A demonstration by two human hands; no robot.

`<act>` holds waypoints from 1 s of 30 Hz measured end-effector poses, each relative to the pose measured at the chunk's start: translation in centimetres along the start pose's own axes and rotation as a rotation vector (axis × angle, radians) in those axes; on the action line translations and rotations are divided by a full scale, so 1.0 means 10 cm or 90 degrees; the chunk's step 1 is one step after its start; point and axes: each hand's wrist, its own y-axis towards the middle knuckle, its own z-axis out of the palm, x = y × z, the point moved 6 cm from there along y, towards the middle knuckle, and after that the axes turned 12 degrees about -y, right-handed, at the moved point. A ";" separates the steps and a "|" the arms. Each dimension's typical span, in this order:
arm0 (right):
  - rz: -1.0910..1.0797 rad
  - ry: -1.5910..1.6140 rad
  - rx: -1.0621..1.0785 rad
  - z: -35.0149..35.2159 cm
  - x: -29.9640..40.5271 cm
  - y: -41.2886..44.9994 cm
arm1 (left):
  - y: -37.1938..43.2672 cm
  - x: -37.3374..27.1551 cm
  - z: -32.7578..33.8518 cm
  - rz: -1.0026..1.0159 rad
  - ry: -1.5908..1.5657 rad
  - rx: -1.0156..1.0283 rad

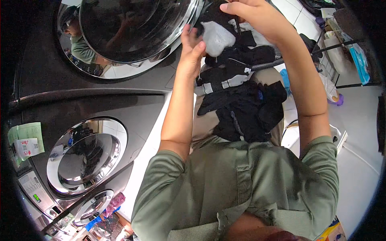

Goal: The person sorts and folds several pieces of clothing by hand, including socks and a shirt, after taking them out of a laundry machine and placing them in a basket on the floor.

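My left hand (193, 45) is raised with its fingers apart, beside a pale grey fluffy piece of fabric (218, 39); it appears empty. At the top edge is my right hand (250, 13), its thumb pointing left. Its other fingers are largely cut off, so what it grips is hidden. Black garments (247, 111) lie in a heap across my lap, over beige trousers (206, 123). Beyond them is a dark garment with grey-and-white bands (226, 82). More dark and whitish clothing (256, 34) lies under my right hand.
A large round machine door (135, 30) with a chrome rim stands close to my left hand. A smaller round door (87, 156) is at lower left, near taped paper slips (27, 143) bearing writing. A black rail (268, 64) crosses beside the clothes. Wire shelving (334, 45) holds packages at right.
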 end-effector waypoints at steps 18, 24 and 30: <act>0.140 0.657 0.098 0.54 -1.13 -0.42 | -0.91 0.07 -0.37 -0.432 -0.153 -0.121; 0.107 0.336 0.040 0.55 -1.09 -0.48 | -0.84 -0.15 -0.20 -0.411 -0.231 -0.048; 0.161 0.415 -0.115 0.46 -1.05 -0.61 | -0.84 -0.31 -0.03 -0.222 0.406 -0.011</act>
